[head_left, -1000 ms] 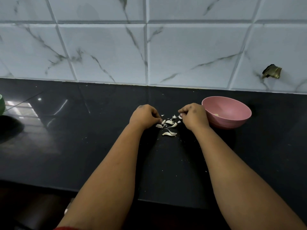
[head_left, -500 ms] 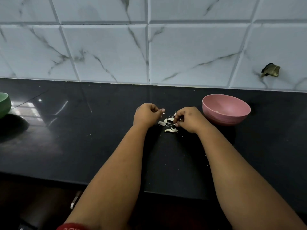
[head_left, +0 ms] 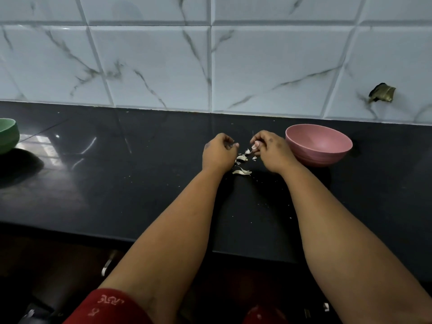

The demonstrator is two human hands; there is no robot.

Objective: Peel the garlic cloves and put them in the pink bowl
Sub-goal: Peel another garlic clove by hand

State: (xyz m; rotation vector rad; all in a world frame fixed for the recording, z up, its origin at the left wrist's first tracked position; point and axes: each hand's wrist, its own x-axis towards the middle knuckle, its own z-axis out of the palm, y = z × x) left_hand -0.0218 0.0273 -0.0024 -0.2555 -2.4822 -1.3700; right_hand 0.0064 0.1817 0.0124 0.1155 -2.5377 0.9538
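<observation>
Glossy black worktop
Pink bowl, scattered garlic skins and a green bowl lie on it.

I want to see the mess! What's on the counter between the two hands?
Head view: pale papery garlic skins lie on the glossy black counter between the hands.

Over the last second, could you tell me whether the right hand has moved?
Yes: the right hand, pinching a garlic clove, rose off the peel scraps toward the pink bowl.

Kitchen, tiled backsplash, black countertop
</observation>
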